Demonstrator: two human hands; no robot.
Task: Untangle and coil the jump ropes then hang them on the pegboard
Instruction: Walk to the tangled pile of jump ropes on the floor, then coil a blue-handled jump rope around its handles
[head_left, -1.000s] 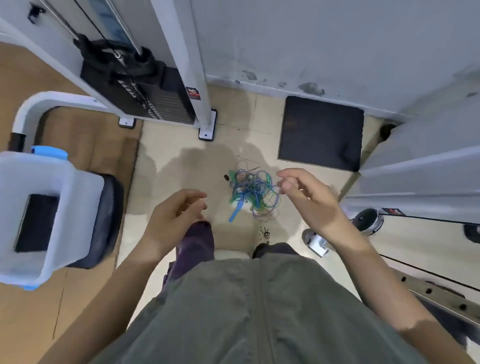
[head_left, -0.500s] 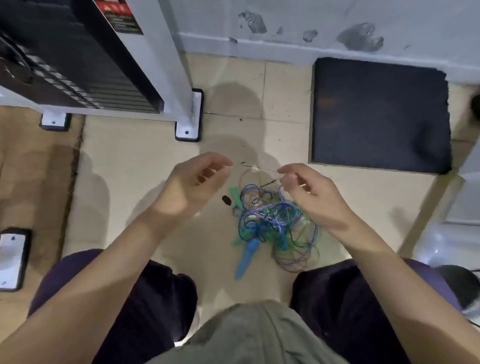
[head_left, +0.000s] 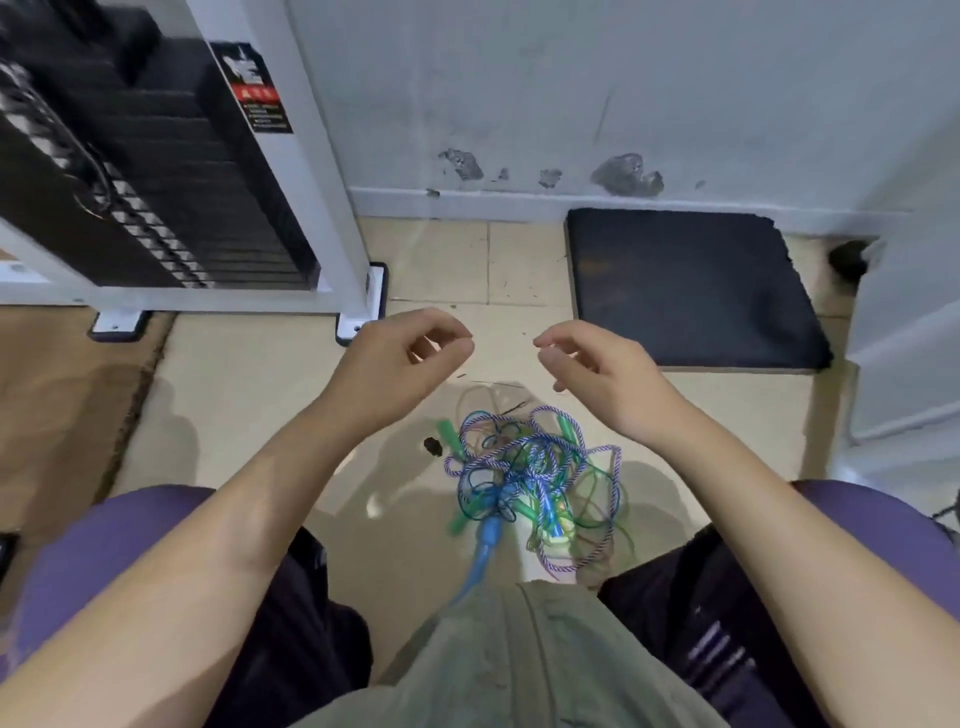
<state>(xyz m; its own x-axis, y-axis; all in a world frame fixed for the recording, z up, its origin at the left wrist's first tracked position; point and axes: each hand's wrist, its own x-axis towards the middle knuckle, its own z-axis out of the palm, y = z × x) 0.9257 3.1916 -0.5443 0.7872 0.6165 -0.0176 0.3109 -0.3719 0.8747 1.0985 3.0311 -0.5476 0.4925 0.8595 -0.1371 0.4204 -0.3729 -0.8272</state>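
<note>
Warning label (head_left: 262, 101) text unreadable, tangled jump ropes (head_left: 530, 467) on floor

This is a gym. Beyond the left hand (head_left: 395, 374) and off to its left stands a weight stack (head_left: 156, 182) of black plates in a white steel frame (head_left: 311, 156), with a warning label (head_left: 257, 91) on the upright. Beyond the right hand (head_left: 602, 379) a dark mat (head_left: 691, 291) lies against a scuffed wall (head_left: 571, 104). Below both hands, tangled jump ropes (head_left: 524, 473) lie on the tiled floor (head_left: 249, 395).
</note>
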